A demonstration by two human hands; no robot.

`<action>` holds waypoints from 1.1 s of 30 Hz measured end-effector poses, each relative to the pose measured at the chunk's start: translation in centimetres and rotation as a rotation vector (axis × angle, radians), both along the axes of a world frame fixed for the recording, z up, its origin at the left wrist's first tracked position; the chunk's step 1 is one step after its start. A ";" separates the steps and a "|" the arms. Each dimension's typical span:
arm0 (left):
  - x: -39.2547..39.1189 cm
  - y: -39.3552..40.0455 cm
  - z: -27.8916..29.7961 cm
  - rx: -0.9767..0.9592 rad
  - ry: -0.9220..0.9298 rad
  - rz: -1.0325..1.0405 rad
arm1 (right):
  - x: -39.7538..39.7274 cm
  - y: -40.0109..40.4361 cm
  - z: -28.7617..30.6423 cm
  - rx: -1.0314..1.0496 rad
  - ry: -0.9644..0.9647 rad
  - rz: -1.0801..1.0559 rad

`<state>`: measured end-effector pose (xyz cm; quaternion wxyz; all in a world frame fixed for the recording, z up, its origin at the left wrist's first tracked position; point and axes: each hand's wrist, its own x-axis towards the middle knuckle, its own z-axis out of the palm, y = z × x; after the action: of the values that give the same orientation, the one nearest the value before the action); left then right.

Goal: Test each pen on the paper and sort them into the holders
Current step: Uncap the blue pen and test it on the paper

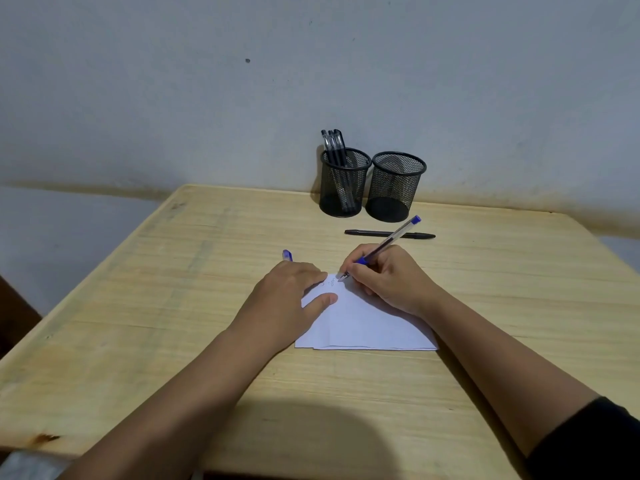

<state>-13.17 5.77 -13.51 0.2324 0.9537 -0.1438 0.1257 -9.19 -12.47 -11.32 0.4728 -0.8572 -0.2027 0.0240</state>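
My right hand (391,277) grips a clear blue pen (394,239), its tip touching the top of a white folded paper (363,323) beside a few small scribbles. My left hand (287,299) lies flat on the paper's left part, fingers together, with a blue pen cap (287,255) poking out behind it. A black pen (389,233) lies crosswise on the table behind my hands. Two black mesh holders stand at the wall: the left holder (343,188) has several black pens in it, the right holder (394,188) looks empty.
The wooden table (173,306) ends at the wall behind the holders and drops off at its left edge. A dark shadow falls on the near part of the table between my forearms.
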 end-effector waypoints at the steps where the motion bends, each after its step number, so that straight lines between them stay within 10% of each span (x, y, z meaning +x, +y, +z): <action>1: 0.0 0.0 0.0 0.003 0.002 -0.001 | 0.0 0.0 -0.1 0.001 -0.006 -0.014; 33: -0.3 -0.2 -0.2 0.006 -0.008 0.001 | -0.1 -0.1 0.2 0.212 0.004 -0.261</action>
<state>-13.49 5.60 -13.74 0.2289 0.9539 -0.1447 0.1292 -9.32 -12.53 -11.15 0.5599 -0.8217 -0.0901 -0.0572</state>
